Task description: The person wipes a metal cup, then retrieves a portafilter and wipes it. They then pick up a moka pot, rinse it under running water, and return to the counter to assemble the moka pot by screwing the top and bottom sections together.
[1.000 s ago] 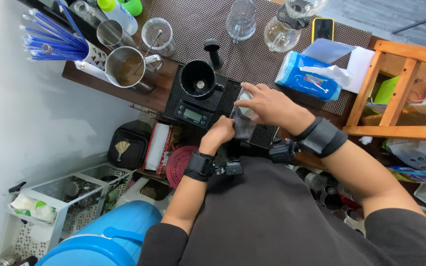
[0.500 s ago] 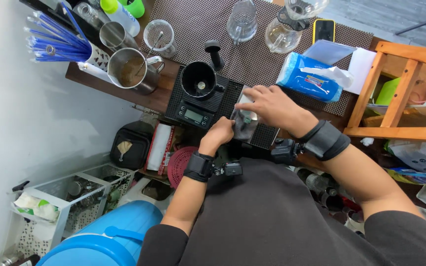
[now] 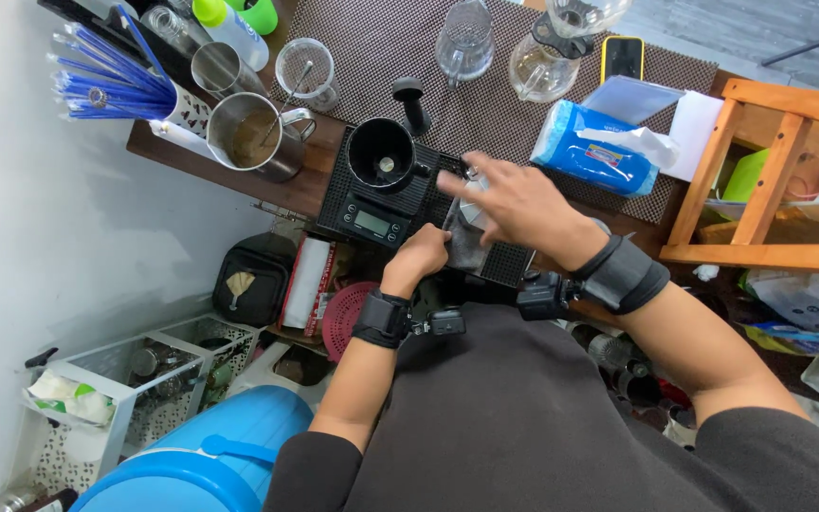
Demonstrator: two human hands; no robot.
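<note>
Risk: small metal cup (image 3: pixel 471 194) sits at edge of black scale (image 3: pixel 372 223) on counter (image 3: pixel 296 190); slip of grey cloth (image 3: pixel 466 248) may tip it. Left hand (image 3: pixel 421 256) fisted, grip clamped on cloth. Right hand (image 3: pixel 514 201) fingers spread, grip apart, hovering over cup, wrist bent

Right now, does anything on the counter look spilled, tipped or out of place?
Nothing stands out. The cup sits upright on the scale, glassware stands upright, and the wipes pack lies flat. Both hands hold a grey cloth.
</note>
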